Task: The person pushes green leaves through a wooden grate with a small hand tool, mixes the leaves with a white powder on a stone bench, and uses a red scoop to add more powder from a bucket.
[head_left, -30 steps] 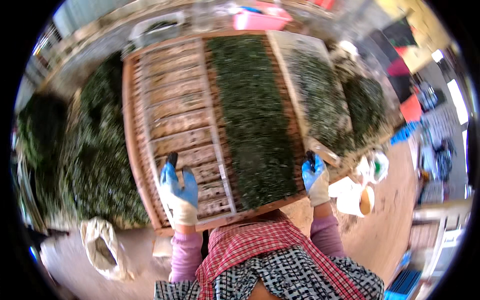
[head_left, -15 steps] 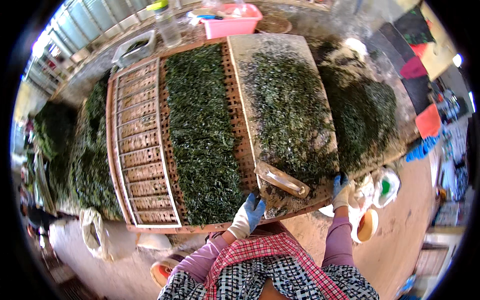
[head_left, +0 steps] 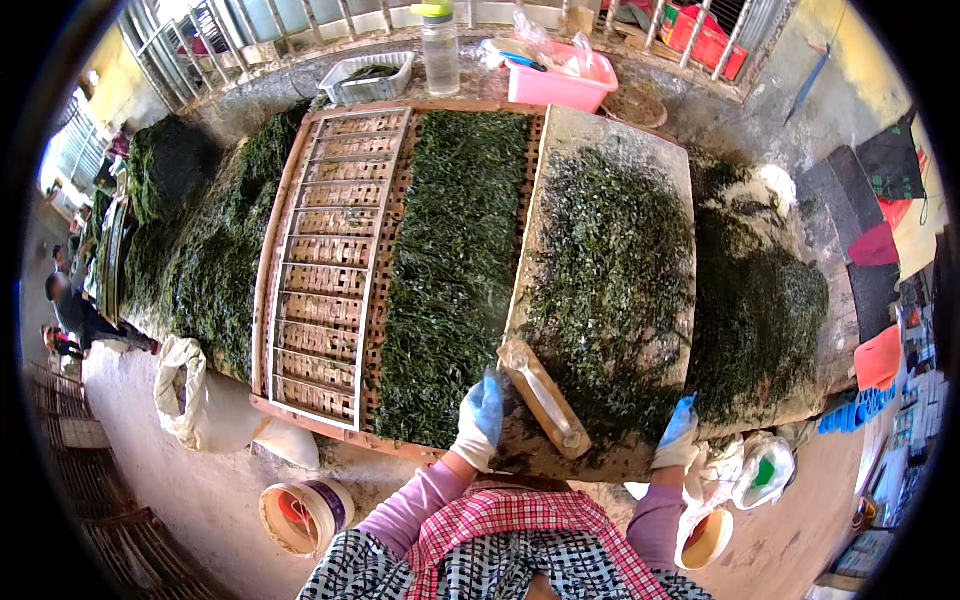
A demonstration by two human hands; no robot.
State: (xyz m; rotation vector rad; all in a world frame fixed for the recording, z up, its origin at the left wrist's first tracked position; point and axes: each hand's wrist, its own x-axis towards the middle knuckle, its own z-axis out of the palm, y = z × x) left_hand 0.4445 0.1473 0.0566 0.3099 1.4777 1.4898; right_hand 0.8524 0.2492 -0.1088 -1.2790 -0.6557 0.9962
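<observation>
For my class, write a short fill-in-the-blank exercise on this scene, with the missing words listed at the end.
1. The ladder-like metal frame lies to the ____ of the dark green strip.
2. The plastic tub beyond the work surface is ____.
3. The left hand and right hand wear gloves coloured white and ____.
4. The wooden block with a handle lies ____ the two hands.

Missing words: left; pink; blue; between.

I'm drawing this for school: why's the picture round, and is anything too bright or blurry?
Head view: the fisheye lens makes it round and seems to bow the pale board; head view, far left: the background glares nearly white; head view, middle: the barred frame and leafy green strip look fairly sharp.
</observation>
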